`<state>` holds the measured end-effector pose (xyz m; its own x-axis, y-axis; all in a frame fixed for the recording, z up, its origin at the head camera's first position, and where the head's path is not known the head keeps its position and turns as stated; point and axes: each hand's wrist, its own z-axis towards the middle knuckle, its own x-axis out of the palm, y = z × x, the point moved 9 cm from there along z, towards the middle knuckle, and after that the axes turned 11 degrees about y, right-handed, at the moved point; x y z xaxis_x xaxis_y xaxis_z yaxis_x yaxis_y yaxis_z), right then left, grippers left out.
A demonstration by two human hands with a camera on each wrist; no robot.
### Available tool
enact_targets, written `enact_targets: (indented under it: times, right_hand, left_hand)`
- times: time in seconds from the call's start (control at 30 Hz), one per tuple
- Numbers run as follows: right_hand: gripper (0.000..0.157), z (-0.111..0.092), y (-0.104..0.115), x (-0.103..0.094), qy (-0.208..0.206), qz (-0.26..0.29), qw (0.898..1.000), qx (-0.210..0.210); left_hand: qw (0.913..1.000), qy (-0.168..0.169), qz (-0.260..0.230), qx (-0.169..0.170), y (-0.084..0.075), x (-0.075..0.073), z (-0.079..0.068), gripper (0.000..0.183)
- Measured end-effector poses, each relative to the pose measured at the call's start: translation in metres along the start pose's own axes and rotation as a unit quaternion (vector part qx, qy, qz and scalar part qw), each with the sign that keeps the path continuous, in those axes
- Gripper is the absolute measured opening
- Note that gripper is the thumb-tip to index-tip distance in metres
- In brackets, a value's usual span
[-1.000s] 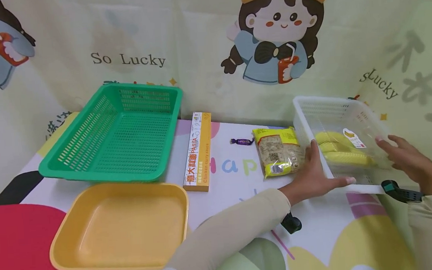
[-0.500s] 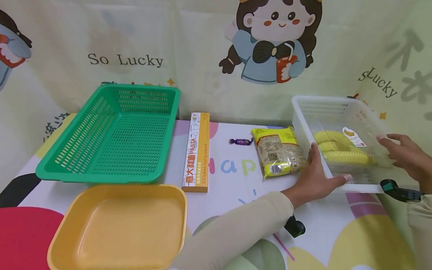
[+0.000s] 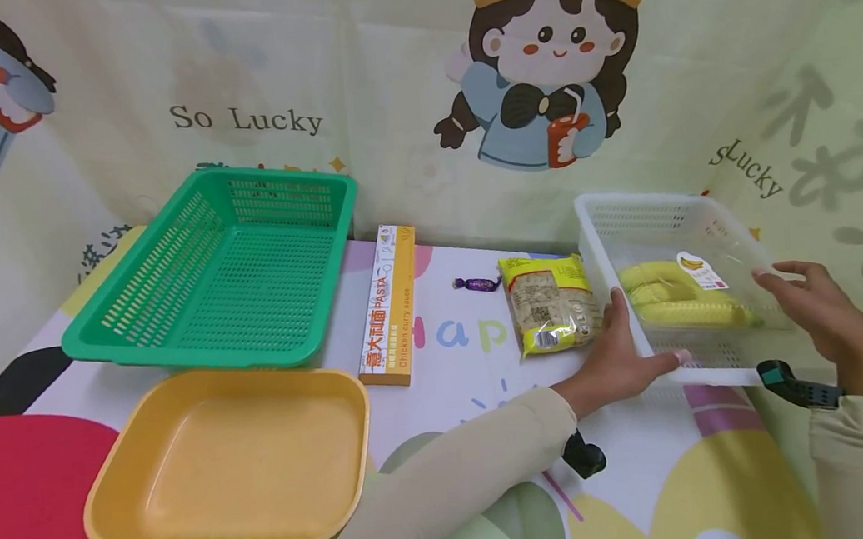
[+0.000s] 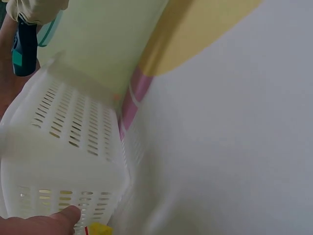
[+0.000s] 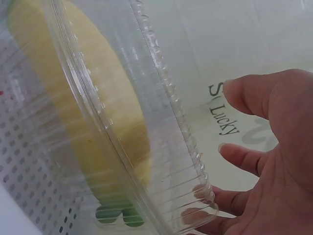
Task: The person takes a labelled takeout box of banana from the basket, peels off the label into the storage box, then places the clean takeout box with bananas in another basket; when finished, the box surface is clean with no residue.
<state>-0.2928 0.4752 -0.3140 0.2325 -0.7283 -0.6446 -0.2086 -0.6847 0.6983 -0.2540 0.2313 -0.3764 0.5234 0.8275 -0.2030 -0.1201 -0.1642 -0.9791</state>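
Touches a clear box (image 3: pixel 697 305) with a wide-spread right hand (image 3: pixel 829 317).
Rests an outspread left hand (image 3: pixel 618 361) against the left side of a white basket (image 3: pixel 717 377) at far right, with the box inside, glossy, ridge-edged, holding yellow, green-tipped contents (image 3: pixel 649 283) under a banana sticker (image 3: pixel 700 271).

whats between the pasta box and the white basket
The head view shows a purple candy, then a yellow-topped bag, between the pasta box and the white basket. The left hand is at the basket's near left corner.
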Motion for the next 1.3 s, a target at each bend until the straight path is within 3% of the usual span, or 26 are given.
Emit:
enact_targets:
  times: [0.27, 0.3, 0.43, 0.5, 0.57, 0.67, 0.73, 0.87, 1.13, 1.3]
  right_hand:
    - [0.090, 0.023, -0.036, -0.019, -0.068, -0.020, 0.997, 0.010]
    - [0.089, 0.021, -0.032, -0.018, -0.070, -0.020, 0.997, 0.011]
    - [0.079, 0.010, -0.019, -0.018, -0.105, -0.020, 0.994, 0.015]
    - [0.060, 0.002, -0.016, -0.020, -0.131, -0.010, 0.991, 0.032]
    - [0.057, 0.007, -0.032, -0.027, -0.154, 0.009, 0.987, 0.048]
    - [0.066, 0.019, -0.062, -0.036, -0.175, -0.003, 0.981, 0.087]
    - [0.088, 0.025, -0.074, -0.039, -0.164, -0.002, 0.981, 0.100]
    - [0.100, 0.031, -0.086, -0.042, -0.147, -0.006, 0.984, 0.106]
    - [0.087, 0.023, -0.068, -0.035, -0.108, 0.020, 0.989, 0.098]
    - [0.098, 0.022, -0.073, -0.032, -0.092, 0.064, 0.990, 0.084]
  left_hand:
    - [0.9999, 0.005, 0.008, -0.006, 0.001, -0.003, -0.003, 0.114]
    - [1.0000, 0.005, 0.008, -0.004, 0.002, -0.003, -0.002, 0.114]
    - [1.0000, 0.003, 0.007, 0.003, 0.002, -0.005, -0.002, 0.115]
    - [1.0000, 0.001, 0.003, 0.005, 0.002, -0.006, -0.002, 0.115]
    - [0.9999, 0.002, -0.009, 0.007, 0.002, -0.006, -0.002, 0.116]
    - [0.9995, 0.002, -0.031, 0.009, 0.002, -0.006, -0.003, 0.116]
    - [0.9990, 0.003, -0.043, 0.010, 0.002, -0.006, -0.003, 0.116]
    - [0.9989, 0.002, -0.045, 0.010, 0.003, -0.006, -0.003, 0.116]
    - [0.9991, 0.002, -0.043, 0.006, 0.005, -0.006, -0.001, 0.117]
    - [0.9991, -0.004, -0.042, 0.000, 0.005, -0.006, 0.000, 0.117]
